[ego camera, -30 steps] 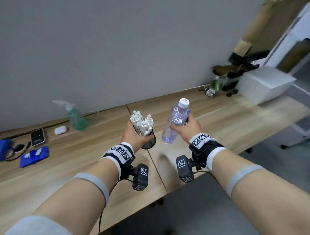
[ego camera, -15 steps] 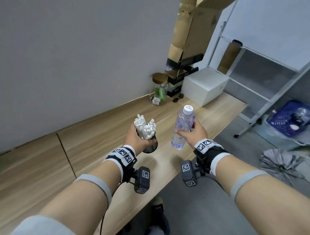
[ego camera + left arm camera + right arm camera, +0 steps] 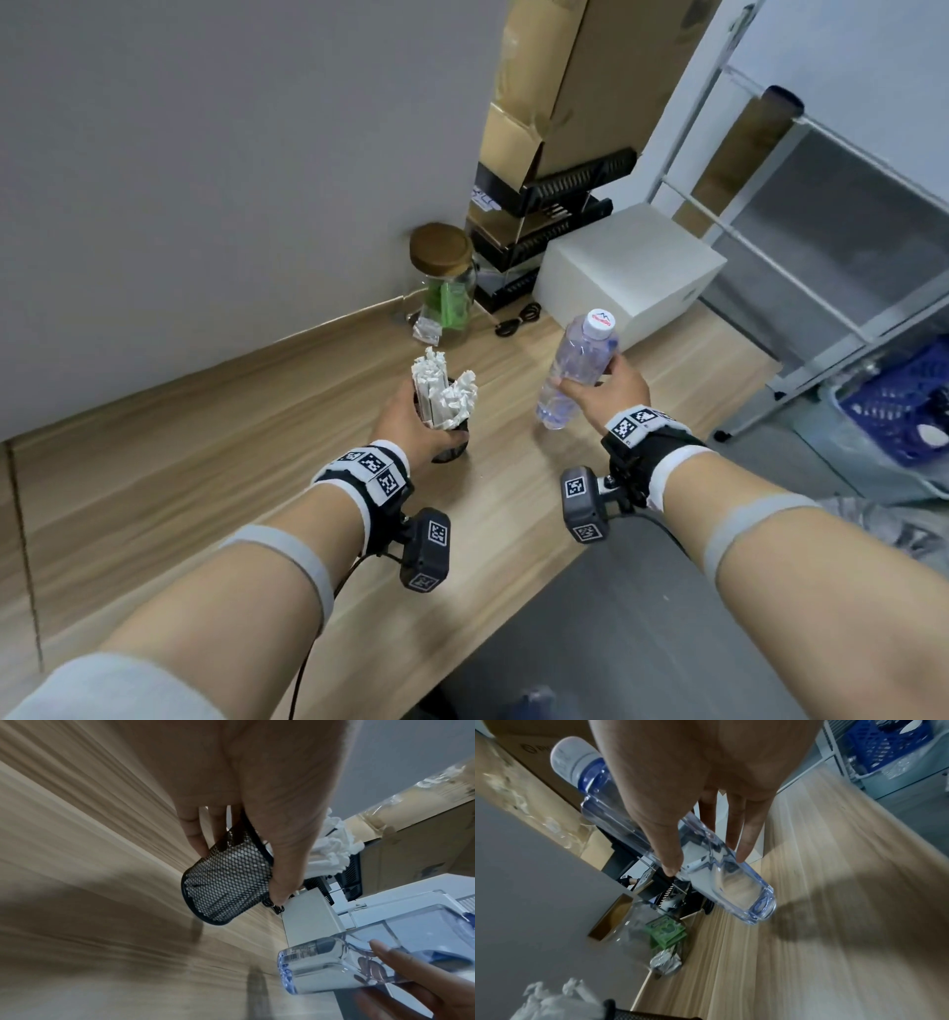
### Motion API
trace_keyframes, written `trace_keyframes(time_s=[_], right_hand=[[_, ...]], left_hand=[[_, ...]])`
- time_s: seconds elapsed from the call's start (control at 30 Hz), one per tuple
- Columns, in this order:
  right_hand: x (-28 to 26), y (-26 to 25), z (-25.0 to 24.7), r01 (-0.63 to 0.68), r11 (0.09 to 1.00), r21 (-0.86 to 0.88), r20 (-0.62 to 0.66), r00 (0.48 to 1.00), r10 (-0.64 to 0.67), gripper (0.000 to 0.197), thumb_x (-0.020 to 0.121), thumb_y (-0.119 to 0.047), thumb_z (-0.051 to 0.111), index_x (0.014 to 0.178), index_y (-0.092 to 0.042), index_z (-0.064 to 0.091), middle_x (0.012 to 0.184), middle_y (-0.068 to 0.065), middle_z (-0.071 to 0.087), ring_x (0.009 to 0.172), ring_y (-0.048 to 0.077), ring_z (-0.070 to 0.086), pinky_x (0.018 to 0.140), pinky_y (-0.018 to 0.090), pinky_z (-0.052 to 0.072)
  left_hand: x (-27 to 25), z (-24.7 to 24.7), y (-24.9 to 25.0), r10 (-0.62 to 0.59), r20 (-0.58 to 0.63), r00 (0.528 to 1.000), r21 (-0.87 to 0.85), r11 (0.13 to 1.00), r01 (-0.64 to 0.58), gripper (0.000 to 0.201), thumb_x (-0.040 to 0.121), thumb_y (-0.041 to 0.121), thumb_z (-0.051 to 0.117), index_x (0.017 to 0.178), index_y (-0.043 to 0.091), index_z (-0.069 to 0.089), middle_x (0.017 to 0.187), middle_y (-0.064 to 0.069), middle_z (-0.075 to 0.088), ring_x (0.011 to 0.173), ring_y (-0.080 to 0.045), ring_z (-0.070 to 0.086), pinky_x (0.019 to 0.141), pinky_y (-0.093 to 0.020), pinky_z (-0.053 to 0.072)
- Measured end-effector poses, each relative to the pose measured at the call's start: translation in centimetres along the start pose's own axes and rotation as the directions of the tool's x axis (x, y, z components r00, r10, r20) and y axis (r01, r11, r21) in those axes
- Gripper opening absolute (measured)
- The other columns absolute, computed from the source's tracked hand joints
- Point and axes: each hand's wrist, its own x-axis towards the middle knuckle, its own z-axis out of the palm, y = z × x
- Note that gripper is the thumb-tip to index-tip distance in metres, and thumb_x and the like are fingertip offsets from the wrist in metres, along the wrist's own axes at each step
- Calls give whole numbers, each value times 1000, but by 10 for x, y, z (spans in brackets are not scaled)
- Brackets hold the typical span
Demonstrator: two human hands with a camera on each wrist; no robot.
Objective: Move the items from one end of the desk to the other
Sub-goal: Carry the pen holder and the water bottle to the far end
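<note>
Grey wall is running along the far edge of a wooden desk, and both of the person's forearms are reaching out over it. At about 11 o'clock from the middle of the head view, the left hand is gripping a black mesh cup with fingers and thumb curled round its side; the cup is packed with white paper-wrapped sticks poking out of its top, and it is hanging clear above the desk, tilted a little. Just to its right, at about 1 o'clock, the right hand is wrapping its fingers round the middle of a clear water bottle with a white cap, the bottle leaning with its cap toward 1 o'clock and its base off the wood. The two held things are sitting near each other but apart. Further along at 12 o'clock, a glass jar with a brown lid is standing against the wall, green packets showing inside it. At 1 o'clock from the jar a white box is resting on the desk end, with black trays and a tall cardboard box stacked behind it. Off at 3 o'clock a white metal rack is standing on the floor, a blue basket beside it
</note>
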Motion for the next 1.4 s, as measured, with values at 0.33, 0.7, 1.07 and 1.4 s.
trace_keyframes(time_s=[0.33,0.7,1.07,1.4], right_hand=[[141,23,6,25,1000,12,120,992,-26,41,75,-24,83,110,-21,63,112,3,71,98,20,64,88,27,45],[210,48,21,117,993,5,220,969,-115,34,79,-25,78,107,-19,59,96,-5,65,87,15,61,80,24,44],[183,71,35,-133,982,-132,300,939,167,53,83,-28,70,124,0,51,124,20,60,106,39,61,85,36,49],[53,-17,96,110,988,-106,496,867,-43,30,82,-25,60,57,-16,48,56,3,49,61,31,50,65,34,46]], left_hand=[[82,69,35,-142,-122,982,12,989,145,102,51,42,91,138,29,40,124,7,65,108,-18,64,99,-41,52],[134,122,54,-217,-309,926,-8,974,225,100,57,36,90,142,28,37,129,-1,63,113,-25,63,100,-40,51],[93,110,52,-355,-413,839,-125,934,334,112,60,32,93,150,17,28,143,-9,48,128,-27,51,107,-43,45],[-54,10,3,-451,-495,743,-211,891,401,48,84,22,74,127,11,57,126,-10,60,116,-25,59,98,-34,47]])
